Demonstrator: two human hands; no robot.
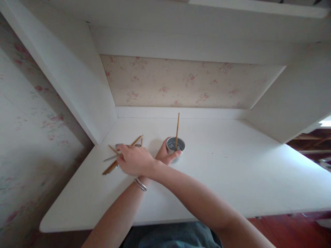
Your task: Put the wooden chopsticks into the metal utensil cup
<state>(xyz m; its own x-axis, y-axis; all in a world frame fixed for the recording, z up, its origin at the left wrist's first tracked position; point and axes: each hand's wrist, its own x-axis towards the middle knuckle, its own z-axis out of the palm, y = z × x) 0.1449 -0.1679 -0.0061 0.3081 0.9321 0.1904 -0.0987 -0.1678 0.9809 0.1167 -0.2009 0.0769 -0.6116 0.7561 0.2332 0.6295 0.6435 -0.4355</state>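
We are working at a white worktop (219, 186) boxed in by a left side panel (64, 69) and a right side panel (289, 100), with flowered wallpaper (190, 81) behind and a broad white board (196, 44) overhead. Our arms cross: the right forearm passes over the left wrist, just beyond the silver bracelet (140, 184), and our right hand (136, 161) hides the middle of the pile on the left part of the worktop. In that pile, loose chopsticks (110, 167) lie at differing angles, the longest running from near left to far right, and a thin metal utensil (110, 158) pokes out leftward. The right hand's fingers are bent down over them; we cannot tell whether they pinch anything. Our left hand (165, 153) curls round the metal cup (172, 141), thumb on the near side, holding it right of the pile. The cup's mouth faces up, and its floor and side are pierced with small holes. In it we see a single chopstick (177, 130), nearly upright, its top rising well above the rim and tilting slightly right.
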